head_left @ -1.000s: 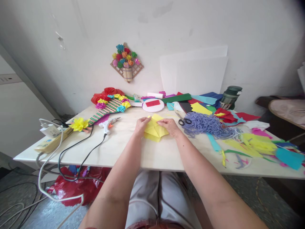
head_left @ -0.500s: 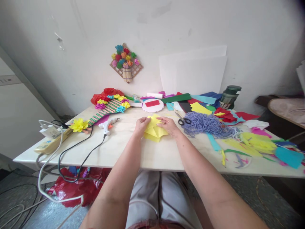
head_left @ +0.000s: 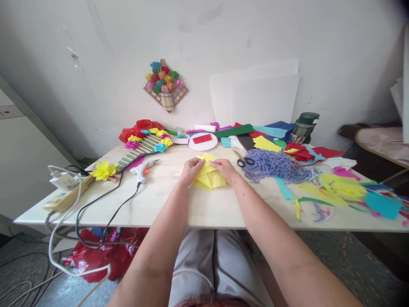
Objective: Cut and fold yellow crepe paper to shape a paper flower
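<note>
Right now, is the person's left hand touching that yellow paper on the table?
Touching. In the head view the left hand has its fingertips resting on the upper edge of the yellow paper, with no gap between them.

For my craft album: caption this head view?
Both hands, left hand and right hand, pinch folded yellow paper on a cluttered white table.
</note>
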